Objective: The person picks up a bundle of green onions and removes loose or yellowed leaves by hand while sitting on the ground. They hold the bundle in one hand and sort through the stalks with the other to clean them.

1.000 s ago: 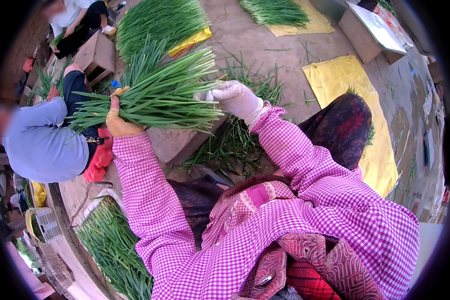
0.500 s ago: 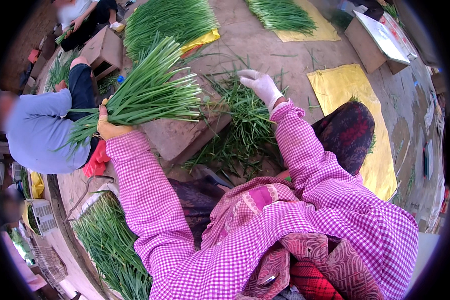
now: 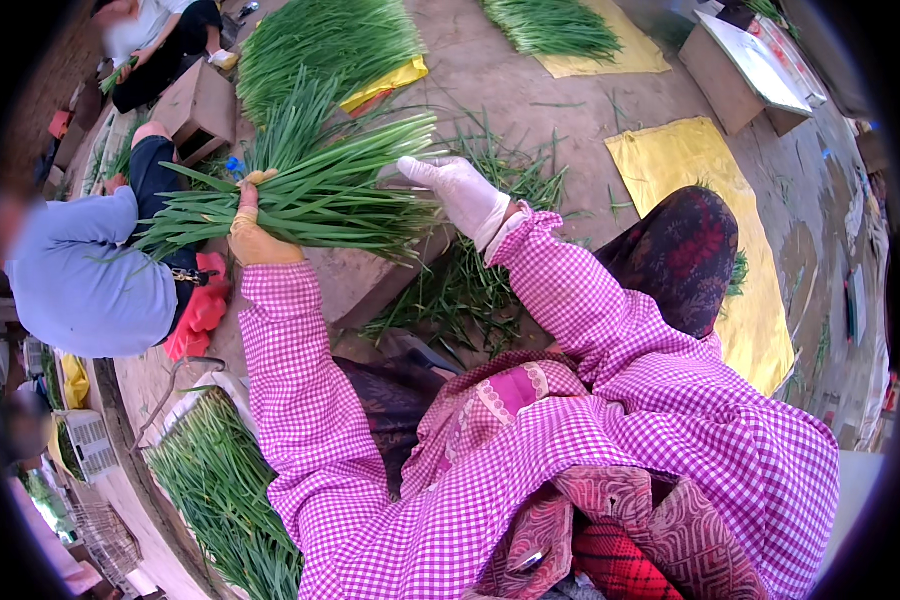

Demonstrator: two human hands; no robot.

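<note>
My left hand point(image 3: 257, 232), in a yellowish glove, is closed round the leafy side of a thick bunch of garlic chives point(image 3: 335, 200). The bunch lies roughly level, its pale stem ends toward the right, above a brown block point(image 3: 370, 283). At those stem ends is my right hand point(image 3: 460, 195), in a white glove, with its fingers stretched out. Its fingertips are close to the stems; whether they touch, I cannot tell. Below and behind the right hand, loose green leaves point(image 3: 460, 310) are heaped on the ground beside the block.
Chives lie in a broad pile point(image 3: 320, 50) at the far left and another pile point(image 3: 555, 28) farther back. A yellow sheet point(image 3: 725, 250) is by my right knee. More chives point(image 3: 225, 480) lie at near left. A person in light blue point(image 3: 90, 270) sits at left.
My right hand has moved left to the stem ends of the bunch. My left hand has shifted slightly right, and the bunch now lies more level, its stem ends farther right.
</note>
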